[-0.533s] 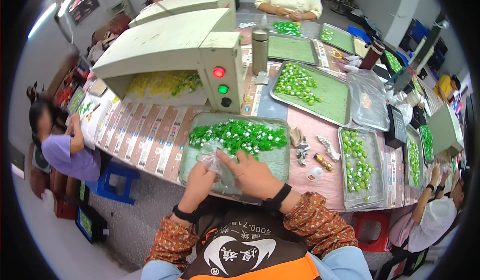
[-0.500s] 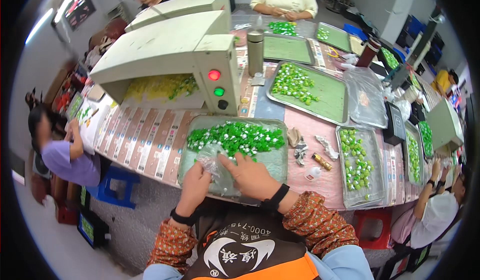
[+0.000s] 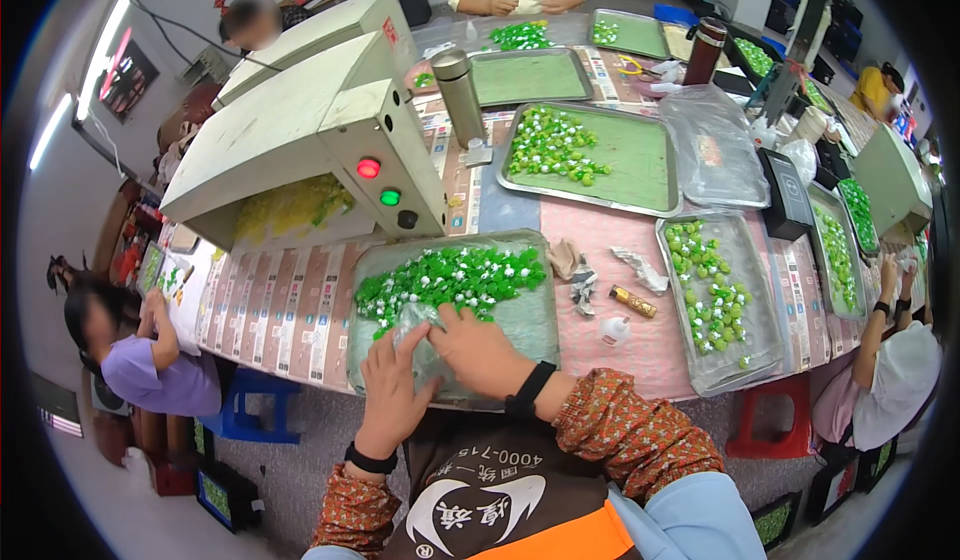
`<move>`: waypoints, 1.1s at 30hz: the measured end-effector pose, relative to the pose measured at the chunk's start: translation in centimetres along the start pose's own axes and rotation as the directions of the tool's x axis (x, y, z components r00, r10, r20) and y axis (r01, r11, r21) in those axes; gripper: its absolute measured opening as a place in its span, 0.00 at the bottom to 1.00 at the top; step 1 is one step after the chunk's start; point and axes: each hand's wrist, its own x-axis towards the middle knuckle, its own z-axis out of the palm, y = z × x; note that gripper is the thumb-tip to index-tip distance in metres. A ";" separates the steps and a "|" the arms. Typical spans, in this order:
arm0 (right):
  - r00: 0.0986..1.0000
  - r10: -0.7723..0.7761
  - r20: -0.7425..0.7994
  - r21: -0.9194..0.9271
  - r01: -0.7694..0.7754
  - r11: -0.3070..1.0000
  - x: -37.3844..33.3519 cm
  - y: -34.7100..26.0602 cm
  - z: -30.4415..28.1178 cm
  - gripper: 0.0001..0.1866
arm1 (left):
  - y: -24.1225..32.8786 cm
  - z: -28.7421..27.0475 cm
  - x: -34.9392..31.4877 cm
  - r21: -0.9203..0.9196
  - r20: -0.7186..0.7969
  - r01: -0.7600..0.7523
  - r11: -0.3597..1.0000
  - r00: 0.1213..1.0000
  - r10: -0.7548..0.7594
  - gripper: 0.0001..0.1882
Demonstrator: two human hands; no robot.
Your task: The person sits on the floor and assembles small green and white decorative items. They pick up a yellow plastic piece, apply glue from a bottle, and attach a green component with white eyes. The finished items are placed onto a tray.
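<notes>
Both my hands are at a crumpled clear plastic bag (image 3: 412, 320) over the near half of a metal tray (image 3: 535, 325). My left hand (image 3: 392, 390) has its fingers along the bag's left side, its thumb lower down. My right hand (image 3: 482, 355) grips the bag from the right, fingertips closed near its top. Part of the bag is hidden between the hands. Just beyond them, a heap of small bright green pieces with white parts (image 3: 450, 275) lies in the tray, the bag's far end touching it. What the bag holds cannot be made out.
A cream machine (image 3: 290, 110) with lit buttons stands behind the tray. To the right lie a small white bottle (image 3: 614, 331), a gold tube (image 3: 632, 301), crumpled paper (image 3: 640, 268) and a tray of round green pieces (image 3: 745, 370). A steel flask (image 3: 459, 100) stands behind. Other people sit around.
The view has shifted and tilted. My left hand has turned, its fingers now reaching farther up along the bag. The right hand stays on the bag, which now shows less between the hands.
</notes>
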 end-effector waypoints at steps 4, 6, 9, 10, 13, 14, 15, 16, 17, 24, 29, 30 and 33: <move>0.998 0.068 -0.005 0.083 -0.067 0.994 0.0 0.6 -0.7 0.10 | -2.2 0.4 0.7 -0.065 -0.129 0.024 0.998 0.991 -0.032 0.22; 0.989 0.145 0.002 0.194 -0.143 0.971 0.3 0.5 -2.1 0.08 | -2.5 -0.3 1.7 -0.118 -0.205 -0.002 0.993 0.978 -0.022 0.13; 0.973 0.183 -0.140 0.418 -0.109 0.902 0.5 2.1 -2.2 0.07 | -1.2 -2.4 3.9 -0.290 -0.305 -0.006 0.957 0.948 -0.087 0.10; 0.969 0.228 -0.091 0.513 -0.151 0.845 0.8 2.4 -2.7 0.07 | -0.9 -3.1 4.4 -0.338 -0.331 -0.008 0.941 0.937 -0.111 0.09; 0.909 0.384 0.163 0.764 -0.363 0.533 1.3 2.7 -4.4 0.08 | -0.7 -3.5 5.8 -0.465 -0.394 -0.035 0.885 0.903 -0.171 0.10; 0.866 0.418 0.274 0.809 -0.443 0.386 1.4 2.8 -4.8 0.08 | -0.9 -3.6 5.8 -0.581 -0.324 -0.002 0.814 0.918 -0.229 0.12; 0.876 0.393 0.281 0.856 -0.413 0.310 1.5 3.2 -4.7 0.07 | -1.0 -3.5 6.0 -0.686 -0.243 0.030 0.727 0.932 -0.268 0.14; 0.869 0.402 0.290 0.888 -0.401 0.224 1.5 3.2 -4.8 0.07 | -1.0 -3.5 6.2 -0.776 -0.158 0.066 0.627 0.942 -0.295 0.17; 0.861 0.409 0.301 0.913 -0.384 0.137 1.5 2.9 -5.0 0.07 | -0.5 -3.5 6.3 -0.800 -0.161 0.007 0.600 0.961 -0.225 0.20; 0.854 0.389 0.346 0.937 -0.339 -0.089 1.8 2.2 -4.6 0.14 | 2.4 -1.6 5.3 -0.334 -0.221 -0.182 0.925 0.969 0.111 0.22; 0.893 0.334 0.300 0.907 -0.375 0.189 1.8 2.5 -5.3 0.11 | 0.0 -0.9 5.3 -0.490 -0.238 -0.057 0.870 0.969 -0.070 0.13; 0.869 0.388 0.307 0.889 -0.408 0.209 2.0 2.6 -5.8 0.10 | -0.4 -0.9 5.3 -0.516 -0.205 -0.017 0.856 0.973 -0.105 0.12; 0.829 0.531 0.177 0.938 -0.306 0.165 3.5 3.3 -6.3 0.09 | -1.3 -0.8 5.2 -0.623 -0.135 0.059 0.780 0.974 -0.182 0.11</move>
